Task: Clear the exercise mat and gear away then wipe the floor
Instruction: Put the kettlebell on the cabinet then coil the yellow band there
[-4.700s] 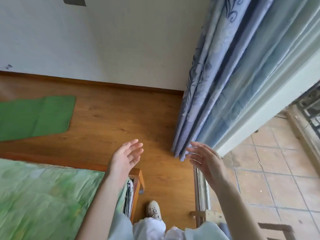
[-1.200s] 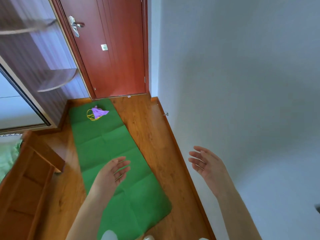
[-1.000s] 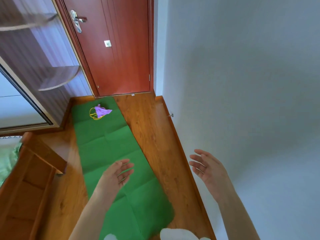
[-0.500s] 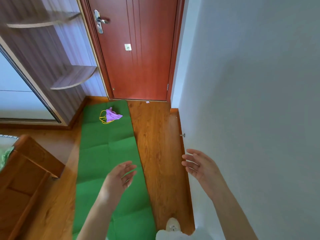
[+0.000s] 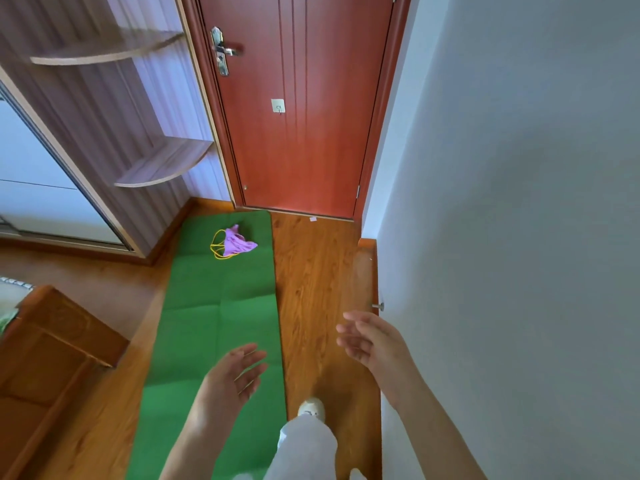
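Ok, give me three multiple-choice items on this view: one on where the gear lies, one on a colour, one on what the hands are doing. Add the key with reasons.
1. Where does the purple and yellow gear lie?
A. On the far end of the mat, near the door
B. On the lower corner shelf
C. On the bare floor by the wall

2. What colour is the exercise mat?
A. Blue
B. Green
C. Grey

3. What state are the two hands in?
A. Both open and empty
B. The left hand lifts a mat corner
C. The right hand holds a cloth

Key:
1 A: the gear sits on the mat's end closest to the red door.
2 B: the mat is plain green against the wooden floor.
3 A: the left hand and the right hand hover with fingers spread, and nothing is in either.
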A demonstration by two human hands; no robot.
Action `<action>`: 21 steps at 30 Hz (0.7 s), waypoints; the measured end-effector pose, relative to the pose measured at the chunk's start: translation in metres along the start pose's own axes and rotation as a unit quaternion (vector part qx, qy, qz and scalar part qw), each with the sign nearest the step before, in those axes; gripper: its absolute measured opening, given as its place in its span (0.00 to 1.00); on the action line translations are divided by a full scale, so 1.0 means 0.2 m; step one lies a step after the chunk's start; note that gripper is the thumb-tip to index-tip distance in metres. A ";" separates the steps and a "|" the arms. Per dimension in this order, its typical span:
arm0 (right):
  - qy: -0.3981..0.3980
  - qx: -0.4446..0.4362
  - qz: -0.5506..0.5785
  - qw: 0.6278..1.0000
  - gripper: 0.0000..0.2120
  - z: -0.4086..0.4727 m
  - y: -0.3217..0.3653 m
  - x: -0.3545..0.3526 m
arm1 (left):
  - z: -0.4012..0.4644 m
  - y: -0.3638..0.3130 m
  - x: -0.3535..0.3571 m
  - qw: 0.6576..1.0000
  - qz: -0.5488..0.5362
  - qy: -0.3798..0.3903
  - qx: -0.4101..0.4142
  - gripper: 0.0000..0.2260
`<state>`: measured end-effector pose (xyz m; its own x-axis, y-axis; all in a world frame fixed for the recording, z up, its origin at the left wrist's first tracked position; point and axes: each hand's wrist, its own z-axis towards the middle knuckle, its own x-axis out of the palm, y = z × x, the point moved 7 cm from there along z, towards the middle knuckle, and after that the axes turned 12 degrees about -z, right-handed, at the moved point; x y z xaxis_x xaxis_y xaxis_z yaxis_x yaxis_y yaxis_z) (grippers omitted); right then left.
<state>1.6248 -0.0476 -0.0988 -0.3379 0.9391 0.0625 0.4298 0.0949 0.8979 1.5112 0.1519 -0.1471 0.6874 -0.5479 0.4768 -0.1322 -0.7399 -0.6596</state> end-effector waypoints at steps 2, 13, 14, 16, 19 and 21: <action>0.010 0.007 -0.004 1.000 0.09 0.12 0.03 0.00 | 0.11 -0.02 0.04 1.000 -0.008 -0.011 -0.004 0.13; 0.011 -0.003 -0.022 1.000 0.08 1.07 0.52 0.04 | 0.92 -0.49 0.51 0.999 -0.029 0.011 0.037 0.13; 0.009 -0.002 -0.021 1.000 0.08 1.15 0.56 0.05 | 0.98 -0.54 0.54 0.999 -0.028 0.012 0.039 0.13; 0.005 0.000 -0.018 1.000 0.08 1.30 0.62 0.06 | 1.10 -0.62 0.58 0.999 -0.023 0.008 0.040 0.13; 0.004 0.013 -0.012 1.000 0.08 1.47 0.67 0.08 | 1.24 -0.71 0.61 0.999 -0.016 -0.012 0.041 0.13; -0.002 0.022 -0.004 1.000 0.08 1.57 0.69 0.09 | 1.32 -0.76 0.61 0.999 -0.019 -0.024 0.039 0.13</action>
<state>1.9402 0.0855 -0.1110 -0.3377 0.9398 0.0528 0.4638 0.1173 0.8781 1.8034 0.3011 -0.1419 0.7242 -0.4998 0.4751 -0.0509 -0.7259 -0.6859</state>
